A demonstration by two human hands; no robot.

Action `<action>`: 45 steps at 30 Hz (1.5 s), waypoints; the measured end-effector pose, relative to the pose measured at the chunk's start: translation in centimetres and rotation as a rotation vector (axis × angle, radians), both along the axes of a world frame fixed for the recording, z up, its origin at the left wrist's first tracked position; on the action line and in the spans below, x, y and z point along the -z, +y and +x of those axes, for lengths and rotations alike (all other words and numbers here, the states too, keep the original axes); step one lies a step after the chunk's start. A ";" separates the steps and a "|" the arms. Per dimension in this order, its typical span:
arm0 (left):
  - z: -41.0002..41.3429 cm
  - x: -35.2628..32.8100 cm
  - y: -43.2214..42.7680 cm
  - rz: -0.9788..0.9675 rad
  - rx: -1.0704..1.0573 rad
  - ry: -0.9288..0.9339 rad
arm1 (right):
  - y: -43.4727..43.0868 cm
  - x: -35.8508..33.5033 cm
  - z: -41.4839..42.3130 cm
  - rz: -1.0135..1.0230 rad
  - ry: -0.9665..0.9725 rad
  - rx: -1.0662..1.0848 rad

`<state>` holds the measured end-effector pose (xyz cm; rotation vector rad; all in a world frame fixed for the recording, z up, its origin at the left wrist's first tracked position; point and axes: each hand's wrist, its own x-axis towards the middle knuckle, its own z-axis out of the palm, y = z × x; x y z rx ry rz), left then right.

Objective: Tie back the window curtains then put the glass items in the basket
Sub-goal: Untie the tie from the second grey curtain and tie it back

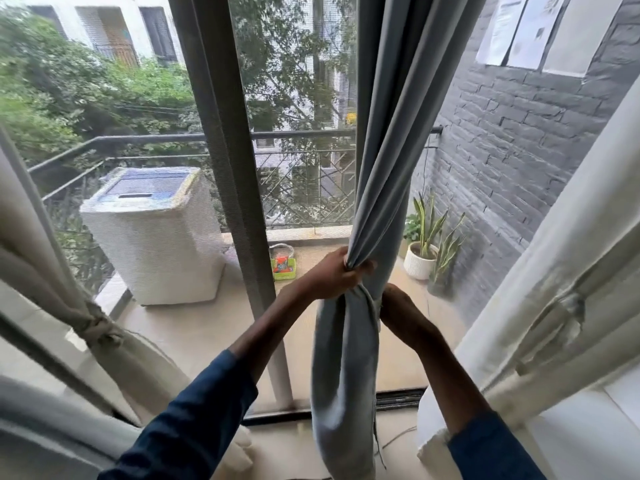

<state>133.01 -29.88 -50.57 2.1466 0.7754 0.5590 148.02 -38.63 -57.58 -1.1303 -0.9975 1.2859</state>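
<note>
A grey curtain (384,161) hangs in front of the glass door, gathered into a bunch at mid height, with its lower part hanging as a thick fold (343,375). My left hand (332,271) grips the gathered cloth from the left, fingers curled round it. My right hand (398,306) reaches in from the right just below, its fingers hidden behind the fold. A cream curtain (48,271) at the left is tied back with a knotted band (95,323). Another cream curtain (561,289) hangs at the right. No glass items or basket are in view.
Beyond the glass, on the balcony, stand a covered washing machine (152,233), a small green tray with bottles (284,266) and potted plants (424,244) by the grey brick wall (512,140). A dark door frame post (235,150) rises left of the grey curtain.
</note>
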 end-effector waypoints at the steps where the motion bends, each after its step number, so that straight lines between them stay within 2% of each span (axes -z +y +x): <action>1: 0.1 0.2 0.4 -0.024 0.007 0.043 | 0.0 0.4 0.2 -0.032 0.035 0.002; 4: 0.5 0.0 0.9 -0.045 0.050 0.176 | 0.1 1.1 0.7 -0.085 0.036 0.046; 7: 1.2 0.0 0.6 -0.062 0.075 0.229 | 0.2 0.8 1.2 -0.097 0.042 0.105; 9: 1.8 0.1 0.4 -0.062 0.043 0.218 | -0.1 0.5 1.3 -0.051 -0.066 0.158; 11: 2.2 0.2 0.2 -0.054 -0.006 0.199 | -0.5 0.3 1.6 0.044 -0.318 0.265; 14: 2.6 0.4 0.4 -0.053 -0.057 0.199 | -0.5 1.1 2.5 0.122 -0.809 0.472; 15: 2.7 0.5 0.6 -0.056 -0.084 0.202 | -0.8 1.1 2.6 0.137 -0.861 0.584; 18: 3.0 0.6 1.0 -0.042 -0.172 0.200 | -2.5 0.3 1.3 0.302 -0.730 0.799; 20: 3.2 0.4 1.0 -0.048 -0.213 0.187 | -3.4 -0.3 -0.3 0.312 -0.711 0.698; 22: 3.5 0.3 0.8 -0.054 -0.223 0.182 | -3.7 -0.4 -1.9 0.232 -0.751 0.520; 24: 3.7 0.4 0.7 -0.044 -0.226 0.179 | -3.5 0.0 -3.5 0.154 -0.822 0.443; 29: 3.9 0.8 0.8 0.001 -0.268 0.194 | -3.5 0.5 -5.2 0.149 -0.949 0.492; 33: 3.5 0.6 0.9 0.054 -0.313 0.225 | -4.1 -0.1 -5.0 0.184 -0.881 0.302; 36: 3.4 0.8 1.1 0.106 -0.338 0.242 | -4.6 -0.7 -3.9 0.248 -0.792 0.250; 43: 3.6 0.9 1.1 0.011 -0.342 0.078 | -6.1 -2.5 -1.5 0.307 -0.720 0.261; 45: 3.7 0.8 0.9 0.009 -0.338 0.042 | -6.7 -3.2 -0.6 0.308 -0.751 0.271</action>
